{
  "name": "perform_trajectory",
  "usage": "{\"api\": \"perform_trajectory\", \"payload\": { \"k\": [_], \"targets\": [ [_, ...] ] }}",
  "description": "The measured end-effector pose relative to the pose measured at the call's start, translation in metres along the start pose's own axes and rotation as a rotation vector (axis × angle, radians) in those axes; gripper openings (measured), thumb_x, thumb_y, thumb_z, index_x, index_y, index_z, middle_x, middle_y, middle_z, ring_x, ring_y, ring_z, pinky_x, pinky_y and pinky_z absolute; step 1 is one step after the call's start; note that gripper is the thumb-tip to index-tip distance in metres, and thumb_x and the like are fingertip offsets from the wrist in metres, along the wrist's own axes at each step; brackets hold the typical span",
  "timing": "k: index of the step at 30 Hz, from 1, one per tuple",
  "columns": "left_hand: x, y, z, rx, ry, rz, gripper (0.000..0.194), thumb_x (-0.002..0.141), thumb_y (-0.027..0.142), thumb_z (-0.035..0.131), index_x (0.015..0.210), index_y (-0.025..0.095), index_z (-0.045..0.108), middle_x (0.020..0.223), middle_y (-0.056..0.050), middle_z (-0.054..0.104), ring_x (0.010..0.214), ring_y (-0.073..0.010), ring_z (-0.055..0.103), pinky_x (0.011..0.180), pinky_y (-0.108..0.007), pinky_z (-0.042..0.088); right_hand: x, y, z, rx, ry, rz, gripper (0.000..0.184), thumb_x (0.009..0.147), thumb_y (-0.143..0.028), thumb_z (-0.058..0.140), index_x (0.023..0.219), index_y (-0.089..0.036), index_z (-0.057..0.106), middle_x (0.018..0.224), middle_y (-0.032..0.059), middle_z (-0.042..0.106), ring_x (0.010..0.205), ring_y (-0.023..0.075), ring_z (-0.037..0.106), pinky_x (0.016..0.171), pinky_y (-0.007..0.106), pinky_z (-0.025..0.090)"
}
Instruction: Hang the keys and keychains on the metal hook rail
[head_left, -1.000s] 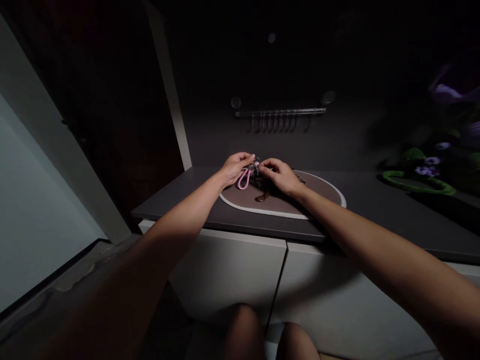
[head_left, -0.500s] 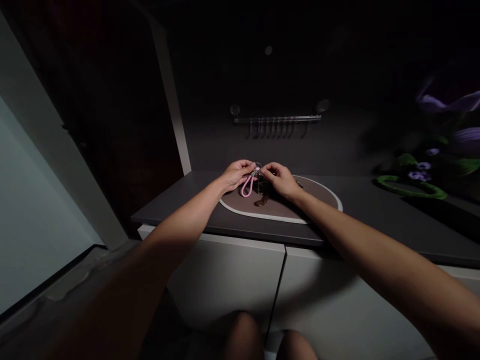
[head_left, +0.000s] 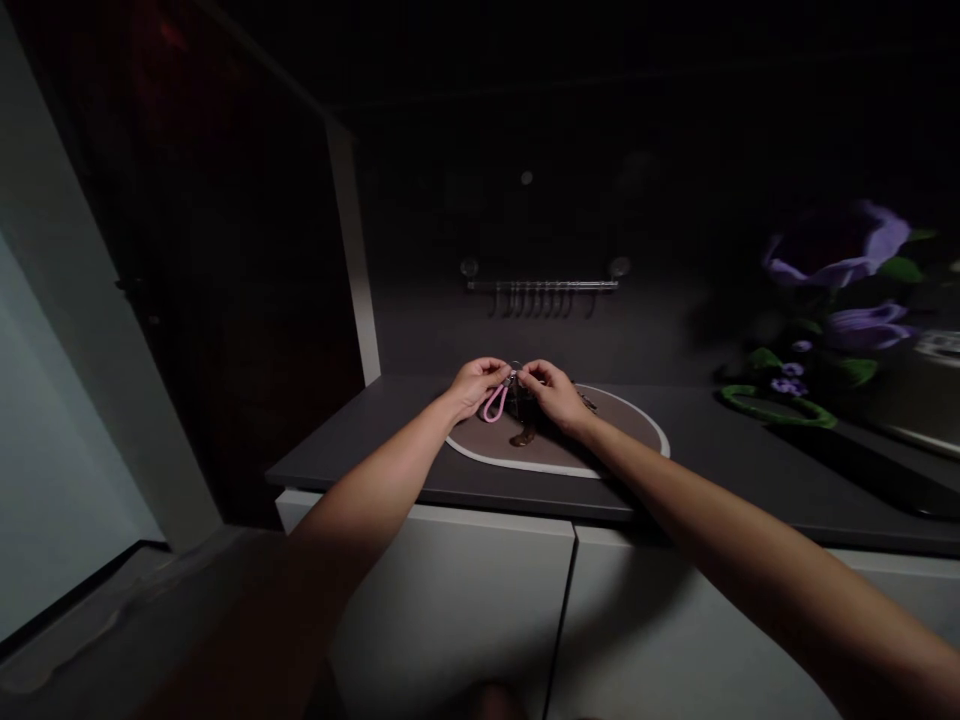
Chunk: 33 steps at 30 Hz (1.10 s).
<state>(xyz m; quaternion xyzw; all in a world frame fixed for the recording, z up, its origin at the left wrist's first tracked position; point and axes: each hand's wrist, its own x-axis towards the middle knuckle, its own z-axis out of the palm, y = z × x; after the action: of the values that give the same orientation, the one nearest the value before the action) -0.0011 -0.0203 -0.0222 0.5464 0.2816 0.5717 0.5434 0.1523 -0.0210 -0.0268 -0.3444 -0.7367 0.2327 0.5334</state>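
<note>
Pink braided cord, formed into a loop (head_left: 493,405), is hung from a metal key ring (head_left: 514,372), which is held just above an oval taupe mat (head_left: 619,438) with a pale rim. Compared with the frame half a second earlier, the scene is viewed from a higher tilt: the mat sits lower in the view, the knees have almost dropped out at the bottom edge, and more of a purple artificial flower (head_left: 836,245) is shown at the right. The pinch on the ring is unchanged. The ring is gripped between the fingertips of the left hand (head_left: 474,388) and the right hand (head_left: 553,392), with the two hands angled inward and almost meeting. Both forearms are extended forward over white cabinet doors (head_left: 450,610). Beneath the ring, a dark cluster (head_left: 523,405) is too shadowed to be identified. A brown teardrop-shaped piece (head_left: 523,438) is seen on the mat. The mat lies on a dark grey counter (head_left: 360,465), below a wall-mounted hook rail (head_left: 541,285).
</note>
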Motion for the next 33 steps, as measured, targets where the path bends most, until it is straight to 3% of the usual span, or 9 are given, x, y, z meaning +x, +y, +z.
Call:
{"api": "perform_trajectory", "payload": {
  "k": [4,7,11,15,22,28,33],
  "targets": [
    [0.005,-0.003,-0.005,0.154,0.060,0.088,0.026,0.068,0.033,0.067,0.080,0.013,0.056,0.067,0.002,0.057,0.056,-0.0057,0.052,0.056,-0.019,0.041,0.010,-0.005,0.000,-0.065,0.011,-0.017,0.023,0.073,-0.040,0.052,0.077,-0.017,0.052,0.072,-0.0006,0.052,0.070,0.0121,0.047,0.070,0.027,0.040],
    [0.011,-0.008,-0.011,0.368,0.175,0.160,0.025,0.078,0.038,0.053,0.081,0.014,0.056,0.066,0.001,0.056,0.056,-0.0072,0.050,0.055,-0.019,0.038,0.025,-0.004,0.003,0.014,0.014,-0.013,0.021,0.074,-0.039,0.050,0.076,-0.018,0.048,0.073,-0.0010,0.052,0.071,0.0112,0.047,0.072,0.026,0.040],
    [0.017,-0.015,-0.023,0.754,0.334,0.265,0.018,0.080,0.029,0.049,0.073,0.014,0.056,0.064,-0.001,0.056,0.060,-0.0101,0.050,0.060,-0.021,0.037,0.056,0.000,0.015,0.152,0.104,0.082,0.018,0.076,-0.037,0.046,0.076,-0.019,0.042,0.065,-0.0049,0.045,0.062,0.0087,0.044,0.063,0.023,0.041],
    [0.018,-0.019,-0.029,0.983,0.339,0.253,0.015,0.080,0.020,0.045,0.072,0.015,0.057,0.065,-0.003,0.058,0.062,-0.0120,0.051,0.064,-0.023,0.036,0.085,-0.002,0.030,0.208,0.230,0.189,0.015,0.078,-0.034,0.045,0.077,-0.020,0.040,0.063,-0.0053,0.044,0.059,0.0086,0.045,0.058,0.023,0.045],
    [0.014,-0.018,-0.029,1.091,0.375,0.201,0.016,0.080,0.023,0.046,0.072,0.017,0.059,0.077,-0.009,0.063,0.073,-0.0176,0.056,0.069,-0.027,0.037,0.120,-0.011,0.048,0.363,0.326,0.276,0.011,0.083,-0.024,0.039,0.072,-0.020,0.041,0.062,-0.0034,0.047,0.055,0.0107,0.050,0.060,0.031,0.051],
    [0.015,-0.018,-0.031,1.093,0.404,0.178,0.015,0.080,0.022,0.047,0.073,0.018,0.060,0.079,-0.011,0.064,0.077,-0.0203,0.058,0.071,-0.029,0.038,0.138,-0.003,0.056,0.351,0.420,0.301,0.010,0.084,-0.025,0.039,0.078,-0.019,0.045,0.066,-0.0011,0.050,0.060,0.0097,0.052,0.058,0.025,0.051],
    [0.015,-0.018,-0.032,1.062,0.418,0.185,0.015,0.080,0.022,0.048,0.073,0.018,0.061,0.079,-0.010,0.065,0.079,-0.0197,0.058,0.072,-0.028,0.038,0.144,0.002,0.062,0.428,0.451,0.300,0.012,0.082,-0.025,0.043,0.074,-0.018,0.046,0.064,-0.0023,0.050,0.055,0.0094,0.051,0.057,0.027,0.051]
  ]
}}
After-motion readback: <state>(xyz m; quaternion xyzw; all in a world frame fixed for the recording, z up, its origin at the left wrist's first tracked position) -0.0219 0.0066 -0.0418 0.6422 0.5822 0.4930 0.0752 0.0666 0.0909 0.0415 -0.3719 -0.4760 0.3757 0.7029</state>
